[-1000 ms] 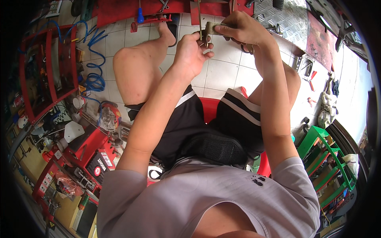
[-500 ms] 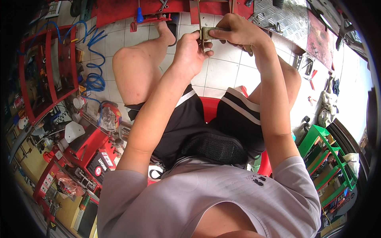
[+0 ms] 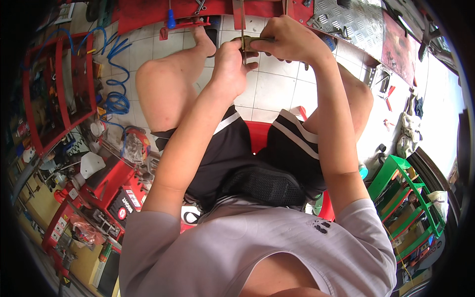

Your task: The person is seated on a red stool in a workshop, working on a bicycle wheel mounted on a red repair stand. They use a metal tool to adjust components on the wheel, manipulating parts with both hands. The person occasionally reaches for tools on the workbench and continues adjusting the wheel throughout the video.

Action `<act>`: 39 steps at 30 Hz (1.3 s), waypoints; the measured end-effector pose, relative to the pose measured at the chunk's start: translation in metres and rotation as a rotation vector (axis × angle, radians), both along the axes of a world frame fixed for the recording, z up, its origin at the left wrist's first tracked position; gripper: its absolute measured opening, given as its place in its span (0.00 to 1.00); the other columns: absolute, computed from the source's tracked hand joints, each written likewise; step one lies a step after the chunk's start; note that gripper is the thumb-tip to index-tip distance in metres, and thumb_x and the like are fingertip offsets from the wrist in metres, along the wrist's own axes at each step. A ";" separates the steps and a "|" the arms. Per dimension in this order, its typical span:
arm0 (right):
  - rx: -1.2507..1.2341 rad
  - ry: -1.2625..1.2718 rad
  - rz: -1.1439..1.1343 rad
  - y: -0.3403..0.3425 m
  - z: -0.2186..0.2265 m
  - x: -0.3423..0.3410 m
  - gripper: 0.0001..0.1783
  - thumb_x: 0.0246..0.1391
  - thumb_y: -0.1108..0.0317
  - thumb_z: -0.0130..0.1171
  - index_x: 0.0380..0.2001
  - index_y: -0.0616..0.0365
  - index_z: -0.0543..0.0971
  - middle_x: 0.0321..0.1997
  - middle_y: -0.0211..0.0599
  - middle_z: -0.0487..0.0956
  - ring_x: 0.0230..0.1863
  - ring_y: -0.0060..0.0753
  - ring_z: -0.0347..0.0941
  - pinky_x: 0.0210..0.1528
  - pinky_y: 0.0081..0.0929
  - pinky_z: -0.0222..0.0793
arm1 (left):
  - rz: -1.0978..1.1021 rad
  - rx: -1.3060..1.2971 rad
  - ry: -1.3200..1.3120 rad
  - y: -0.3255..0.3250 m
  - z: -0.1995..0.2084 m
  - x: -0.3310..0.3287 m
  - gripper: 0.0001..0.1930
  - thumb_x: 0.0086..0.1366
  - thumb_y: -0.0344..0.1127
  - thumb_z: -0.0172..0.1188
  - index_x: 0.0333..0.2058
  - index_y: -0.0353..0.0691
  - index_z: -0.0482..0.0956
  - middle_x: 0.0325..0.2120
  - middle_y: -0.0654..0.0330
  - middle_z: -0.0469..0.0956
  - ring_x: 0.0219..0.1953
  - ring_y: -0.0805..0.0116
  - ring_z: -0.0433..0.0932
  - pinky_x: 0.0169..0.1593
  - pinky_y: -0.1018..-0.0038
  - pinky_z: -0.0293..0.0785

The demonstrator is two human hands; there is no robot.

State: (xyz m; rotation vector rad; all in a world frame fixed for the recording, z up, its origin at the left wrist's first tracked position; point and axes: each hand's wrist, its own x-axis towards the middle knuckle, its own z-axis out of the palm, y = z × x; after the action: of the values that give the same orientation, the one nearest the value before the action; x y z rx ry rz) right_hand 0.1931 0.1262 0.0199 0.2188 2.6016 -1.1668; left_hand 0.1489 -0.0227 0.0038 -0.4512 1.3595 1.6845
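Note:
At the top centre, my left hand [image 3: 230, 67] grips the near end of a long thin metal bar [image 3: 243, 22] that runs up toward the red surface. Its fingers are partly hidden behind the bar. My right hand [image 3: 294, 42], to the right of it, is closed on a small flat tan-grey piece [image 3: 256, 40], whose kind I cannot make out. One end of this piece meets the bar beside my left fingertips. A second upright strip [image 3: 285, 7] shows beyond my right knuckles; whether it joins the bar is hidden.
A red work surface [image 3: 163, 10] crosses the far side, with a blue-handled screwdriver [image 3: 171, 20] and wrenches [image 3: 200, 7]. Left are a red rack [image 3: 60, 84] and coiled blue hose [image 3: 117, 103]. A green rack [image 3: 396, 173] stands right. White tiles [image 3: 267, 91] lie below my hands.
Both hands have shifted slightly left with the bar and the flat piece. The flat piece has tilted, showing less of its broad tan face.

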 end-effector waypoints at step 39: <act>0.143 0.123 -0.177 -0.040 -0.010 -0.004 0.10 0.45 0.62 0.56 0.27 0.54 0.82 0.27 0.41 0.81 0.32 0.42 0.79 0.31 0.38 0.73 | -0.747 -0.104 1.068 0.067 0.079 -0.053 0.11 0.67 0.34 0.48 0.42 0.34 0.74 0.36 0.62 0.76 0.40 0.73 0.74 0.44 0.75 0.68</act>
State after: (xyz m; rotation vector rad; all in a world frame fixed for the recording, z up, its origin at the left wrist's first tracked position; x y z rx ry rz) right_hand 0.1891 0.0858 0.0097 0.4278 2.8255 -1.0806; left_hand 0.0961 0.0445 0.0824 0.9580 1.9940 1.1847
